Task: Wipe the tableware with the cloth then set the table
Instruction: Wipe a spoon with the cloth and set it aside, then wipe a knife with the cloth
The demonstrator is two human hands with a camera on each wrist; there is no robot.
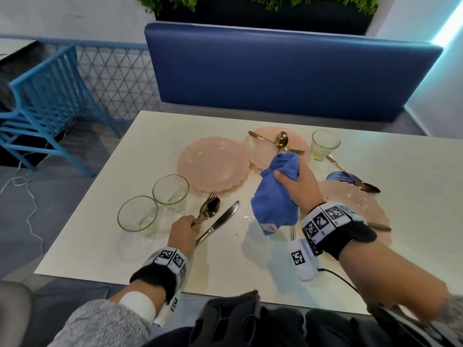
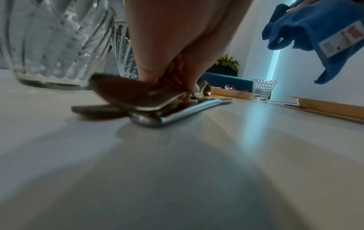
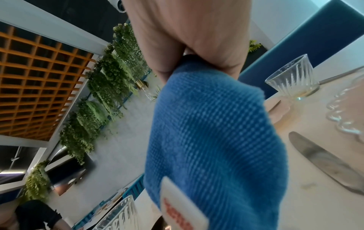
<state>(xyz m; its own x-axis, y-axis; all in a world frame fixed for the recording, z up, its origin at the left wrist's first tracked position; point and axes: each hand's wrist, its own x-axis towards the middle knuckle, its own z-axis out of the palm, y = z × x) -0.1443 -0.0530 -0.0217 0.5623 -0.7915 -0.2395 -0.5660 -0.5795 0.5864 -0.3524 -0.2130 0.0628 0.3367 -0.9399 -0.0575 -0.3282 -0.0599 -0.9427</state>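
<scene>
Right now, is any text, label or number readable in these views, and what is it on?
Nothing reads fully.
Cloth label: red print, blurred.
Round purple coaster: white lettering, too small to read.
Wrist bands: square black-and-white code markers, no words.

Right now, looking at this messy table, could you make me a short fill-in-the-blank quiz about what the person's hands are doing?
1. The right hand grips a bunched ____ cloth.
2. The left hand pinches cutlery handles beside a silver table ____.
3. Two clear ribbed glasses stand to the ____ of the left hand.
4. The scalloped plates are ____ in colour.

Missing words: blue; knife; left; pink
</scene>
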